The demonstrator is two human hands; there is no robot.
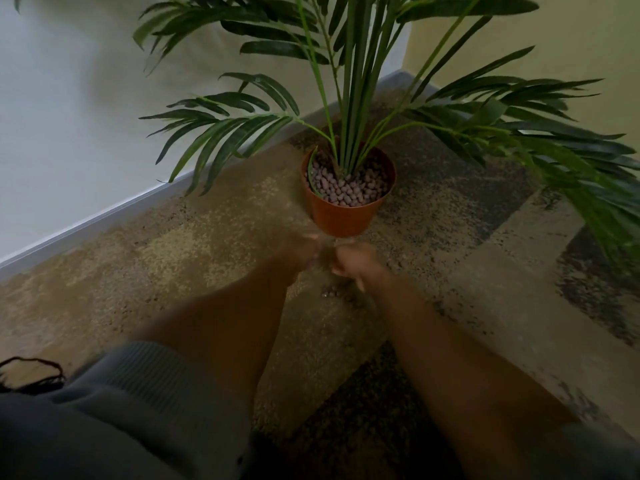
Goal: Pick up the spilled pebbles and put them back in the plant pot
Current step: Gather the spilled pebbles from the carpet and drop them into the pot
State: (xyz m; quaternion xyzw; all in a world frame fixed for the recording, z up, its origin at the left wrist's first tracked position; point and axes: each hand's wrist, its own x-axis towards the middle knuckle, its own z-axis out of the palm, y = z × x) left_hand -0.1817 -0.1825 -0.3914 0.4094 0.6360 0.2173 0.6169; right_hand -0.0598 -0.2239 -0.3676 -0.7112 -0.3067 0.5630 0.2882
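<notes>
— Hands first: where are they, and what shape are they in?

— Both sit low over the carpet [214, 237], just in front of the plant pot [348, 216]. They are smeared by motion. Left hand [301, 252] and right hand [356, 263] are close together, almost knuckle to knuckle. The right one looks curled into a loose fist, but I cannot tell whether it holds anything. The left is too blurred to say whether its fingers are spread or closed.

— And the pebbles?

— Most lie in the pot, small rounded pinkish-grey beads heaped around the stems. A few spilled pebbles [329, 293] show as a small dark cluster on the carpet, just below the right hand, between the two forearms.

— Describe the pot.

— Smooth terracotta-orange, round, tapering toward its base, upright. Its near rim stands just beyond the knuckles.

— What about the plant [349, 98]?

— Thin straight green stems rise from the middle; long, narrow leaflets fan out left and right well above the rim.

— Surfaces and edges?

— Carpet is short, grainy pile, mottled tan with dark speckled patches. A pale skirting board [104, 216] runs diagonally along the white wall on the left, meeting a yellowish wall behind the pot. Open carpet lies to either side of the arms. A ribbed grey sleeve [138, 368] bunches on the left arm.
</notes>
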